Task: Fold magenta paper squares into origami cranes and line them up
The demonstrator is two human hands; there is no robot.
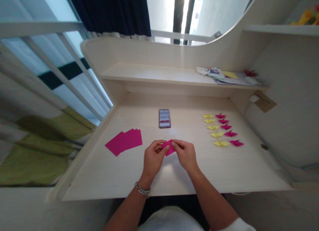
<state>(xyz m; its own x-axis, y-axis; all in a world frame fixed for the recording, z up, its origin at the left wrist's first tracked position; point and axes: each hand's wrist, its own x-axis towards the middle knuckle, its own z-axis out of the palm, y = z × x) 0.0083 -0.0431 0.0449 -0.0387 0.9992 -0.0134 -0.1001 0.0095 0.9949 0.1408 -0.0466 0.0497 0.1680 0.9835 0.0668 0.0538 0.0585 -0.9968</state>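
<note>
A small folded piece of magenta origami paper (170, 150) is pinched between my two hands, over the front middle of the desk. My left hand (155, 157) grips its left side, thumb on the near face. At the right corner, my right hand (184, 153) holds it between thumb and fingers; some fingertips are hidden behind the paper. Left of my hands lies a fanned stack of flat magenta paper sheets (124, 141). To the right stand two columns of folded paper cranes, yellow cranes (217, 134) beside magenta cranes (230, 133).
A phone (164, 118) lies on the white desk (99, 181) beyond my hands. Above the desk's back runs a shelf (154, 75) with papers (224, 75) at its right. A cable (269, 149) runs down the right wall from a socket (264, 101). Bed rails (67, 75) border the left.
</note>
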